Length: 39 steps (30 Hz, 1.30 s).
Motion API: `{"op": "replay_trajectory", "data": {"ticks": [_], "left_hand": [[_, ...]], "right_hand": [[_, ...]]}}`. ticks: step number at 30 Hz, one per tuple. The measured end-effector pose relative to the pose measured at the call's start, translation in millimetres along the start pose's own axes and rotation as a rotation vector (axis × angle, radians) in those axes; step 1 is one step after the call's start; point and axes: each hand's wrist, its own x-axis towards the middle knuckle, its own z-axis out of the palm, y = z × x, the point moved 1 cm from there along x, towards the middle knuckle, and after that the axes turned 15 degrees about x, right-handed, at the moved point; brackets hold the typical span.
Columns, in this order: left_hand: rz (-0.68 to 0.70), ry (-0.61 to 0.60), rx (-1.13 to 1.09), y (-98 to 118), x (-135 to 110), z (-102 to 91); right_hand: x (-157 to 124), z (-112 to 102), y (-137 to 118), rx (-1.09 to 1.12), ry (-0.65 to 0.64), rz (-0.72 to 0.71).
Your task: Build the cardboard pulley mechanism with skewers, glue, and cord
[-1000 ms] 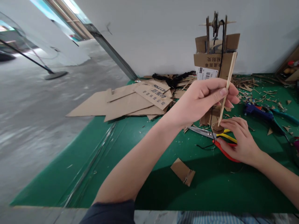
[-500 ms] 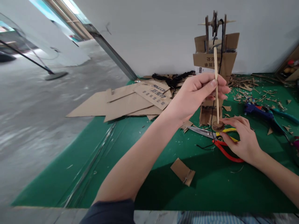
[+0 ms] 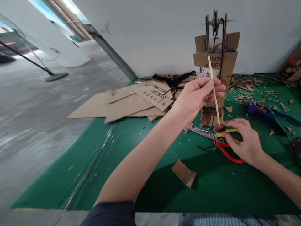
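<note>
My left hand [image 3: 199,92] pinches a thin wooden stick [image 3: 215,99] near its middle, and the stick leans with its top to the left. Its lower end meets a small round cardboard disc [image 3: 219,128]; I cannot tell whether it goes into the disc. Thumb and fingers of my right hand [image 3: 245,138] grip the disc at its right edge. Below them lie scissors [image 3: 228,152] with red and yellow handles, blades pointing left. A black cord [image 3: 206,148] trails beside the disc. Behind my hands stands a cardboard tower [image 3: 229,67] with a pulley wheel [image 3: 215,22] on top.
Flat cardboard sheets [image 3: 131,102] are piled at the left back of the green table [image 3: 113,175]. A blue glue gun [image 3: 261,112] lies at the right among cardboard scraps [image 3: 246,83]. One small cardboard piece [image 3: 184,172] lies in front. A box [image 3: 290,67] stands at the far right.
The stick has tilted, its top moving left and down, and my left hand has shifted slightly left with it. The disc has tipped a little in my right hand.
</note>
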Motion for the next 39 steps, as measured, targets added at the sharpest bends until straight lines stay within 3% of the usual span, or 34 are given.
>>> {"op": "replay_trajectory", "data": {"ticks": [22, 30, 39], "left_hand": [[0.018, 0.051, 0.006, -2.2, -6.4, 9.0], [0.047, -0.037, 0.042, 2.6, -10.6, 9.4], [0.022, -0.089, -0.020, 0.4, -10.3, 9.5]], "right_hand": [[-4.6, -1.1, 6.8, 0.015, -0.137, -0.113], [-3.5, 0.0, 4.5, 0.073, -0.116, 0.060], [-2.2, -0.6, 1.4, 0.044, -0.173, -0.043]]}}
